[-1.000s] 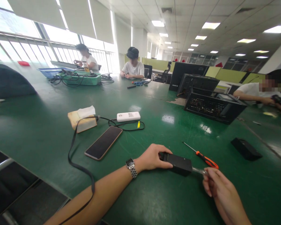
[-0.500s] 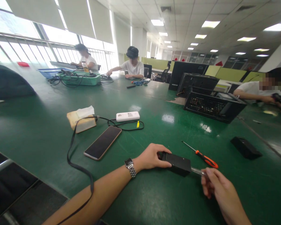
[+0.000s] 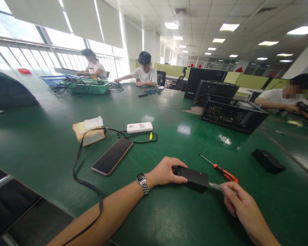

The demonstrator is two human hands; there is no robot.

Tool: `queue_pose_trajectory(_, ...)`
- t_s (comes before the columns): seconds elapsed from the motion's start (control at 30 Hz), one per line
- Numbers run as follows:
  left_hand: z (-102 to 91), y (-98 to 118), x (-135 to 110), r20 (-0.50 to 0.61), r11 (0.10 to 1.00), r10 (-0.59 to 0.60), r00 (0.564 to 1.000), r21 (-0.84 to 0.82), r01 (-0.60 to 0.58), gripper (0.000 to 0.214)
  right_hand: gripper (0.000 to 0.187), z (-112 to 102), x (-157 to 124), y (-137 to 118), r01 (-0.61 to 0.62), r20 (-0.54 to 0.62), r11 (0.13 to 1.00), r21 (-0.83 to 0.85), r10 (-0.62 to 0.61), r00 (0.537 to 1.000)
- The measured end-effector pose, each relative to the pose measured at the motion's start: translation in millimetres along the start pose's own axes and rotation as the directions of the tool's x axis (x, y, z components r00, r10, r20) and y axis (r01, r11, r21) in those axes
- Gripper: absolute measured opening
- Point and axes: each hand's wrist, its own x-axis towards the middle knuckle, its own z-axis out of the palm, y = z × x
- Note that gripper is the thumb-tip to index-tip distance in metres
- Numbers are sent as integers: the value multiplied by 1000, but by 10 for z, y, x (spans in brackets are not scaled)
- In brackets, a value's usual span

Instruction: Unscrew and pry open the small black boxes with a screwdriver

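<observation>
My left hand [image 3: 165, 171], with a watch on its wrist, grips the left end of a small black rectangular box [image 3: 197, 179] lying on the green table. Thumb and fingers are on opposite sides of it. Against the box's right end is the tip of a slim, pale, see-through tool [image 3: 215, 186]; its exact kind is hard to make out. My right hand [image 3: 237, 201] is closed round the tool's other end, hiding that part. Just beyond the box lies a screwdriver [image 3: 222, 171] with an orange and black handle.
A phone [image 3: 113, 156], a tissue pack [image 3: 89, 133] and a white power bank [image 3: 140, 127] with a black cable lie to the left. Another black piece [image 3: 268, 160] is at right. Behind stand a black computer case [image 3: 231, 116] and a green basket [image 3: 88, 87]. Several people sit around the table.
My right hand has turned slightly at the wrist, its lower fingers shifting on the tool. My left hand and the black box stay in place.
</observation>
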Motion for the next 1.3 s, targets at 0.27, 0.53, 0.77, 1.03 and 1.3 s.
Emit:
queue_pose_trajectory(0.27,2,-14,-5,2,1000,7,1000,5,-7,41,38,58,24,-7,24,-48,991,131,-17,999)
queue_pose_trajectory(0.53,17,-11,-4,3,999,39,999,-2,-39,43,37,90,49,-12,38,4,999,-20,-38,999)
queue_pose_trajectory(0.77,55,17,-3,32,999,36,999,11,-36,44,48,193,86,-110,76,35,985,-157,-71,997)
queue_pose_trajectory(1.03,43,49,6,24,998,65,998,16,-65,44,43,-33,61,-45,-27,84,1000,14,26,996)
queue_pose_trajectory(1.3,46,34,-2,28,998,57,998,2,-57,44,38,88,9,-72,102,108,994,-40,-97,989)
